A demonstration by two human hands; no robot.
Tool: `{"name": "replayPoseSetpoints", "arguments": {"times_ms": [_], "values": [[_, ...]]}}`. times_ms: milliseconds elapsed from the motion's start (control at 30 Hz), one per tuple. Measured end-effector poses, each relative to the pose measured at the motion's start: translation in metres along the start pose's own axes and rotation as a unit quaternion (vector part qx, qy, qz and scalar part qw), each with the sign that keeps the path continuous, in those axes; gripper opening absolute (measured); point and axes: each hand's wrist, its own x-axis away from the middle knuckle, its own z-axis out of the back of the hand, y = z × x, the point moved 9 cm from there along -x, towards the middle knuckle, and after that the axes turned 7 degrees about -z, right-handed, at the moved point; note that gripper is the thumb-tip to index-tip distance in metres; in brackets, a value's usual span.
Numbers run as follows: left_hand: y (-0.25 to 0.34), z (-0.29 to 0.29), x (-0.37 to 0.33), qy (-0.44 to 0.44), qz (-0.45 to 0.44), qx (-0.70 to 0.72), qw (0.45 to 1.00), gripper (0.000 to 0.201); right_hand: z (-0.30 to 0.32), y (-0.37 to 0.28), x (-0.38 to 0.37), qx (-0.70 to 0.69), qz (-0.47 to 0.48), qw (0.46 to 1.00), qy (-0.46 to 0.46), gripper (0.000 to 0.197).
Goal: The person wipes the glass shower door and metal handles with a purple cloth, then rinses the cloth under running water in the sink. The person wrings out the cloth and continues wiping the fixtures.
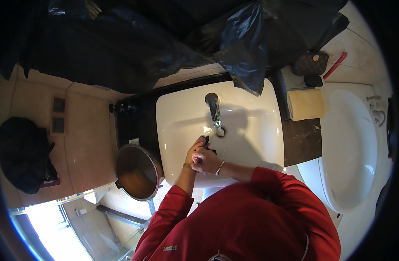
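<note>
Head view: a person in red sleeves stands at a white washbasin (256, 130), both hands together over the bowl.
Held thing: a small dark object (205, 140), too small to identify, just below the chrome tap (214, 108) and beside the drain (220, 131).
Long axis: runs from the hands up and slightly right toward the tap; its free end points at the spout.
Left hand (194, 152): fingers curled around the lower part of the dark object, clenched on it.
Right hand (207, 162): pressed against the left hand from the right, fingers folded; whether it also grasps the object cannot be told.
Wrists: a bracelet (220, 167) on the right, a thin band (187, 165) on the left.
Left of basin: a round metal pot (137, 172) with a red rim, beside the dark counter.
Right of basin: a folded yellow towel (305, 104) on the counter, a white toilet (351, 148) further right.
Above: black plastic sheeting (164, 39) hanging over the wall.
</note>
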Motion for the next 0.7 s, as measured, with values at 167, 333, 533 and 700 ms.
{"name": "replayPoseSetpoints", "arguments": {"times_ms": [167,333,533,700], "values": [[0.008,-0.046,-0.001,-0.104,-0.098,-0.15,0.978,0.036,0.031,-0.004,0.0,0.08,0.13,0.983,0.097,0.011],[0.012,-0.09,0.027,0.14,-0.016,-0.129,0.982,0.032,0.069,0.08,-0.018,0.178,-0.105,0.969,0.133,0.021],[0.035,-0.076,0.028,0.135,-0.061,-0.162,0.976,0.042,0.078,0.17,0.018,0.074,-0.41,0.903,-0.106,0.039],[0.04,-0.097,0.039,0.079,-0.03,-0.191,0.978,0.062,0.051,0.153,0.023,-0.039,-0.297,0.921,-0.249,0.034]]}}
